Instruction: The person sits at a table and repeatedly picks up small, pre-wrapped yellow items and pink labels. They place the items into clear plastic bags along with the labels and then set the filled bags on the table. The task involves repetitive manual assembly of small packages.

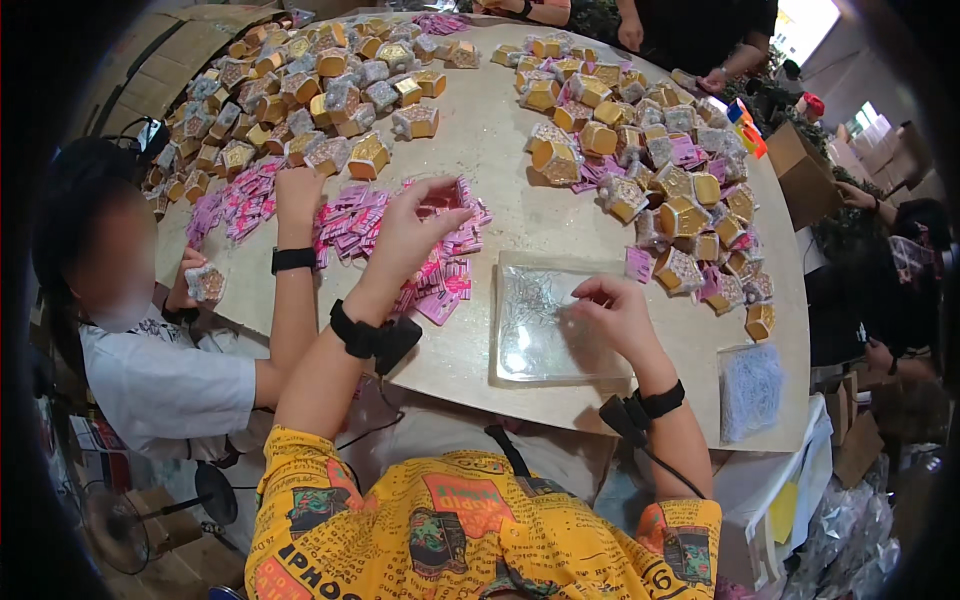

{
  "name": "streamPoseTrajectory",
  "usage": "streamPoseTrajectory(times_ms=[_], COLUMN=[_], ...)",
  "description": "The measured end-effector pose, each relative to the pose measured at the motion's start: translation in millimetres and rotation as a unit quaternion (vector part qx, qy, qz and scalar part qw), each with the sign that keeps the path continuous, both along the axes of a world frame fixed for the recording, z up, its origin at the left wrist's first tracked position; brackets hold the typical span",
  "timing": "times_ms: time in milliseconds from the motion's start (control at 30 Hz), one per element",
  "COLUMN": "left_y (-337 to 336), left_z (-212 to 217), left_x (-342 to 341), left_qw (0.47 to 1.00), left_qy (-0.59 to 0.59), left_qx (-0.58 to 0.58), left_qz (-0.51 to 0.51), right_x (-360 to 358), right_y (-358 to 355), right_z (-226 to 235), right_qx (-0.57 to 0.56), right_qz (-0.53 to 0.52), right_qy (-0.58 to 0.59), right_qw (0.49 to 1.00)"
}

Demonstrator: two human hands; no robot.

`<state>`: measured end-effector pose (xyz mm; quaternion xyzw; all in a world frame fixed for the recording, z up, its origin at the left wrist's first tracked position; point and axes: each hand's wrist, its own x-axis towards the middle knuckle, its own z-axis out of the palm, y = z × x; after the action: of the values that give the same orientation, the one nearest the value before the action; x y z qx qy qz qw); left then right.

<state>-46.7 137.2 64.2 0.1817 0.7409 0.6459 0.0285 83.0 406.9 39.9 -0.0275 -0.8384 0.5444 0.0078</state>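
Over a pile of pink printed tags point(350, 225), my left hand point(412, 228) is bent with its thumb and fingers apart. Tags lie just beneath and beyond those fingers; I see none gripped. My right hand point(618, 312) hovers above the right side of a shallow clear tray point(508, 362), its fingertips drawn together in a pinch. Whatever sits between them is too small to make out. Thin clear strands, perhaps plastic fasteners point(535, 305), lie loose in the tray.
Gold-and-white wrapped ornaments are heaped at the far left point(330, 62) and right point(685, 215). A bag of thin pale strands point(751, 392) lies at the right edge. At my left, a co-worker point(170, 370) holds one ornament point(206, 283). Others stand across the table.
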Motion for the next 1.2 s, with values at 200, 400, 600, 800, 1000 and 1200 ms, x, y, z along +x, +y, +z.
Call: streamPoseTrajectory(times_ms=[200,400,600,800,1000,1200], left_y=[7.8,20.4,29.2,30.9,28.6,31.4], left_z=[-6.9,-8.2,-13.1,-6.6,-15.6,-7.6], left_x=[16.8,25.8,31.7,40.1,37.4,41.7], left_qw=[0.981,0.946,0.898,0.918,0.902,0.938], left_qy=[-0.140,-0.235,-0.299,-0.274,-0.275,-0.233], left_qx=[0.133,0.209,0.309,0.271,0.314,0.234], left_qz=[-0.035,-0.077,-0.091,-0.096,-0.108,-0.101], right_x=[6.6,8.7,-1.5,-18.0,-13.0,-34.4], right_y=[-4.4,-13.1,-39.7,-50.1,-61.8,-59.1], right_z=[1.7,10.3,29.0,52.1,44.6,33.2], right_qx=[-0.076,-0.040,-0.116,-0.095,-0.052,-0.210], right_qz=[-0.050,-0.070,-0.080,-0.087,-0.100,-0.134], right_qy=[0.035,0.058,0.138,0.195,0.181,0.122], right_qw=[0.995,0.995,0.980,0.972,0.977,0.961])
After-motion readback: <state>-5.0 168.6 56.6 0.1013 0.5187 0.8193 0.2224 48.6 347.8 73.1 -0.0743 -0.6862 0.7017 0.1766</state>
